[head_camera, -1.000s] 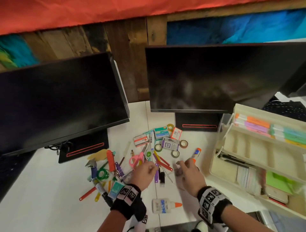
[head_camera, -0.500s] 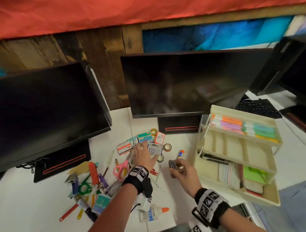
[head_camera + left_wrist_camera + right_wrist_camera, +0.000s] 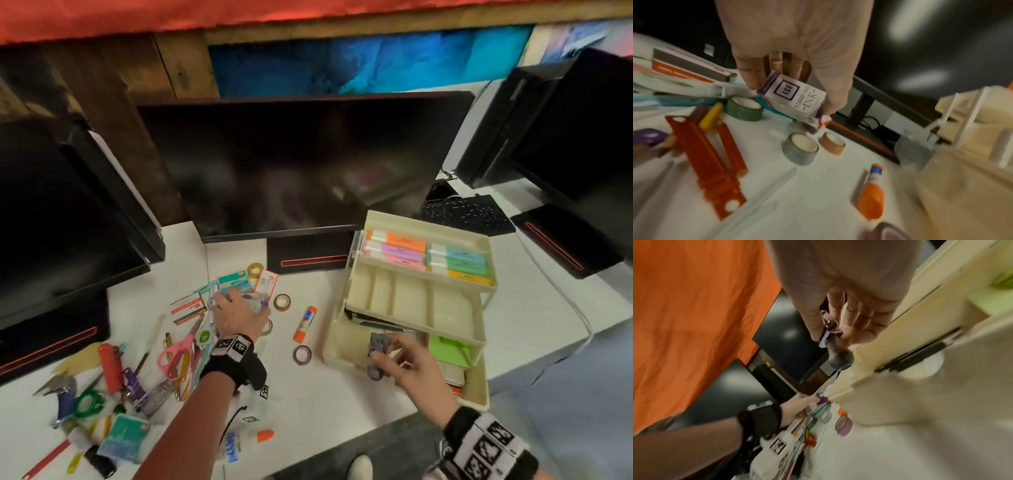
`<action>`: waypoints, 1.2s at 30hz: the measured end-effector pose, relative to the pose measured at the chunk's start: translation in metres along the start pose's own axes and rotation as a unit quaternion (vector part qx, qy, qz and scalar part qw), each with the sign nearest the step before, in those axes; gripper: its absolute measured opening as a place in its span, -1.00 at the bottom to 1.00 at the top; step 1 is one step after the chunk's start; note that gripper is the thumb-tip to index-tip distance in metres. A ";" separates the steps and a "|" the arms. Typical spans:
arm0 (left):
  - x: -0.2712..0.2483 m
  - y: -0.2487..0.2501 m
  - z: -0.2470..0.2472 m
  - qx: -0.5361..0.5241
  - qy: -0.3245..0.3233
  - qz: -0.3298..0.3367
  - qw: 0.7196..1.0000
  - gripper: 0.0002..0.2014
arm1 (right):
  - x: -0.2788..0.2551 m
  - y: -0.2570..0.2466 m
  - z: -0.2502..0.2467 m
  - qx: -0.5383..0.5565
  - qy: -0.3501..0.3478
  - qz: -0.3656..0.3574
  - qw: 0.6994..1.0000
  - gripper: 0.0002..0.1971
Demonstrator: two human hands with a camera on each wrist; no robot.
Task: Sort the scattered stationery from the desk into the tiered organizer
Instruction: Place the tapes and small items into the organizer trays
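Observation:
My left hand grips a white and purple stamp pad ink box at the far side of the stationery pile. It is tipped up above the tape rolls. My right hand pinches a small stamp with a dark round knob. It holds the stamp over the left end of the bottom tier of the cream tiered organizer. Highlighters fill the top tier, and the middle tier's compartments look bare.
Scissors, a glue stick, tape rolls, staple boxes and a glue bottle lie scattered on the white desk. Dark monitors stand behind, with a keyboard at the far right.
My right hand has carried the stamp from the pile rightward to the organizer's bottom tier. My left hand has reached further back and taken hold of the ink box. The view has swung right.

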State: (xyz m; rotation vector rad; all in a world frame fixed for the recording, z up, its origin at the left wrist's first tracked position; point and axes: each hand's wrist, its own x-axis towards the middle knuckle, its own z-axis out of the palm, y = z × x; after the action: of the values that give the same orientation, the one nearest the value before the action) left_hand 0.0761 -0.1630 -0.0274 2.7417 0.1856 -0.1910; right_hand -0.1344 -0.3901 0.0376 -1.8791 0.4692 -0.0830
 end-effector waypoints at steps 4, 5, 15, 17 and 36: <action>-0.019 0.005 -0.024 -0.130 0.079 0.005 0.988 -0.24 | 0.010 0.011 -0.050 0.029 0.058 0.005 0.998 -0.93; -0.030 0.013 -0.031 -0.163 0.103 0.022 0.981 -0.26 | 0.013 0.013 -0.062 0.028 0.077 -0.002 0.997 -0.93; -0.174 0.146 0.019 -0.144 -0.132 0.393 0.898 -0.36 | 0.022 0.039 -0.119 0.032 0.138 0.026 0.990 -0.90; -0.190 0.163 0.034 -0.120 -0.167 0.405 0.891 -0.35 | 0.016 0.046 -0.119 0.021 0.132 0.037 0.990 -0.94; -0.203 0.185 0.062 0.048 -0.311 0.476 0.821 -0.52 | 0.002 0.057 -0.135 -0.007 0.142 0.060 0.988 -0.94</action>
State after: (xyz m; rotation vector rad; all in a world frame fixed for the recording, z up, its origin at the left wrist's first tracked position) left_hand -0.1009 -0.3770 0.0157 2.3427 -1.3500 -0.7739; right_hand -0.1867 -0.5272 0.0327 -1.8554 0.7790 -0.2710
